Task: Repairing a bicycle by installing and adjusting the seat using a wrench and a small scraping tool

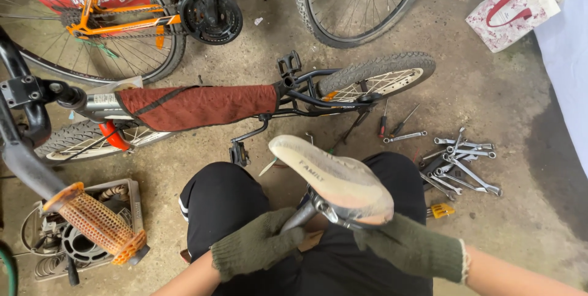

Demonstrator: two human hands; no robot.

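Both of your hands wear dark green knit gloves and work close over your lap. Your left hand (pixel 257 246) is clenched around the metal seat post (pixel 300 215), gripping it low so the post cannot turn. Your right hand (pixel 409 246) cups the rear underside of the worn grey saddle (pixel 331 176), fingers closed on its back edge, apparently to steady the clamp beneath. The saddle sits tilted, nose pointing away from you, resting above your black-trousered knees (pixel 220 201), which brace it from below. At your left, an orange ribbed handlebar grip (pixel 92 219) juts across a grey crate (pixel 125 192) of coiled springs and parts. To your right, a scatter of spanners (pixel 462 161) lies fanned on the concrete floor (pixel 508 106), with two screwdrivers (pixel 392 121) just beyond them and a yellow-handled tool (pixel 441 210) beside your knee, all within arm's reach. Past your knees, a small bicycle (pixel 245 106) lies on its side, frame wrapped in a rust-red padded cover (pixel 202 105), one pedal (pixel 239 152) pointing toward you; its seat tube stands empty of a saddle. Further off, an orange bicycle (pixel 122 23) and another wheel (pixel 361 2) stand parked, with a red-and-white bag (pixel 511 8) at the far right.
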